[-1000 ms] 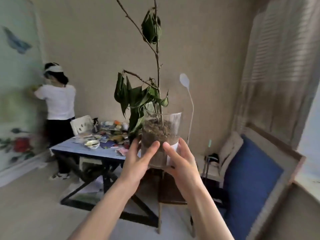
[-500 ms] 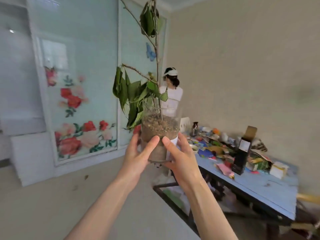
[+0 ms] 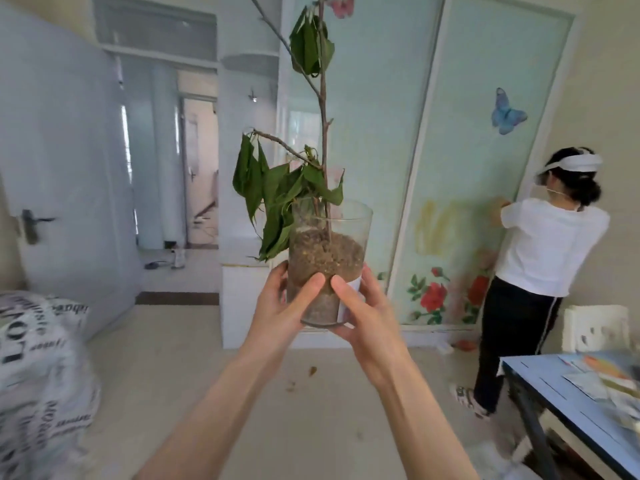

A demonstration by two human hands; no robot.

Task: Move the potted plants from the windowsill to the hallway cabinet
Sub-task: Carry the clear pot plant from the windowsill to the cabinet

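Observation:
I hold a potted plant (image 3: 327, 258) up in front of me: a clear glass pot filled with brown soil, with a thin woody stem and drooping green leaves that reach past the top of the frame. My left hand (image 3: 282, 313) wraps the pot's left side and my right hand (image 3: 367, 317) cups its right side and base. The pot stands upright, clear of the floor. Behind it stands a low white cabinet (image 3: 242, 299) beside an open doorway (image 3: 173, 174).
An open white door (image 3: 65, 168) stands at the left, with a printed sack (image 3: 38, 372) below it. A person in a white shirt (image 3: 540, 258) faces the flowered sliding panel (image 3: 460, 161) at the right. A blue table (image 3: 581, 407) with papers fills the lower right corner. A dry leaf lies on the beige floor (image 3: 313, 370).
My view has swung left: the table and the person slid to the right edge, and the doorway and white door came into sight. Both hands keep the same hold on the pot.

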